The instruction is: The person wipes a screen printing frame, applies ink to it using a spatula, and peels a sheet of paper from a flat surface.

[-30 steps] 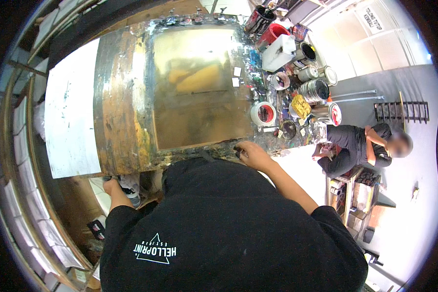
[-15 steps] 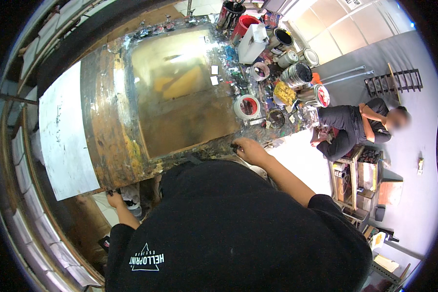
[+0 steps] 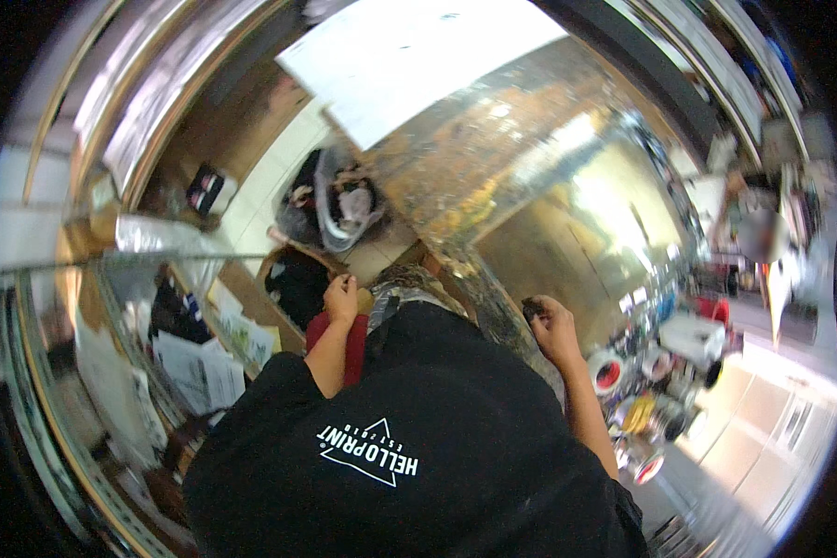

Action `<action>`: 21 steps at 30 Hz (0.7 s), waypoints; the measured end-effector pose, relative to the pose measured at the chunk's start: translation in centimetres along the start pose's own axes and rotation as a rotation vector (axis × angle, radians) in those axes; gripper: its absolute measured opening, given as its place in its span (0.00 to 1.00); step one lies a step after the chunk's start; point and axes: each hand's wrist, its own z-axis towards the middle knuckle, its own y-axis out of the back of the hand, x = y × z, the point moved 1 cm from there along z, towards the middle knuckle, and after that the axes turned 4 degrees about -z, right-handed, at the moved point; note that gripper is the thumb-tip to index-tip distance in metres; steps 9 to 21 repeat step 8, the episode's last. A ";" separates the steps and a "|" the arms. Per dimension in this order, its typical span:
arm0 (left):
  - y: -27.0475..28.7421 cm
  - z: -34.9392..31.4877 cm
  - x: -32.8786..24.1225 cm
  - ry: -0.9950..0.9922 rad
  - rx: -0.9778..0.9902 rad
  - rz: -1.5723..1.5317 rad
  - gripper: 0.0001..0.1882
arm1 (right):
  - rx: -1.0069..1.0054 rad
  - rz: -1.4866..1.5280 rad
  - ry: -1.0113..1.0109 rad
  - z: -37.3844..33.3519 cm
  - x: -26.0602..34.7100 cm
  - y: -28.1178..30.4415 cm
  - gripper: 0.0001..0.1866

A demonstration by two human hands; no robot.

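Observation:
My right hand (image 3: 553,330) is closed on a small dark crumpled wad (image 3: 533,309), perhaps a rag, beside the near edge of the stained work table (image 3: 474,121). Close to it lies a framed screen (image 3: 539,242) with a brownish-yellow surface and a bright glare. My left hand (image 3: 341,299) is off the table with its fingers curled; whether anything is in them does not show. It is nearest to a dark open box (image 3: 298,290) and a dark red cloth-like thing (image 3: 330,339). A large white sheet (image 3: 409,56) covers the table's far left end.
A plastic-lined bin (image 3: 332,200) with crumpled waste stands on the tiled floor left of the table. Shelves with papers (image 3: 200,372) are at the lower left. Paint cans, a white jug (image 3: 693,337) and a red-inked tub (image 3: 606,372) crowd the right. Another person stands or sits at far right.
My view has swung left, so the table now appears turned toward the upper right. My left hand has left the table edge, and my right hand still holds the dark wad.

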 end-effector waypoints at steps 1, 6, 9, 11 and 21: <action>0.4 -1.0 1.3 0.050 -0.034 -0.037 0.16 | 0.082 -0.045 0.045 1.9 0.7 -0.4 0.15; 2.7 -3.6 8.3 0.221 -0.171 -0.119 0.16 | 0.298 -0.203 0.302 13.8 7.8 -3.3 0.18; 3.3 -3.7 9.6 0.223 -0.227 -0.162 0.16 | 0.469 -0.292 0.165 18.9 13.5 -4.8 0.22; 3.3 -3.7 9.6 0.223 -0.227 -0.162 0.16 | 0.469 -0.292 0.165 18.9 13.5 -4.8 0.22; 3.3 -3.7 9.6 0.223 -0.227 -0.162 0.16 | 0.469 -0.292 0.165 18.9 13.5 -4.8 0.22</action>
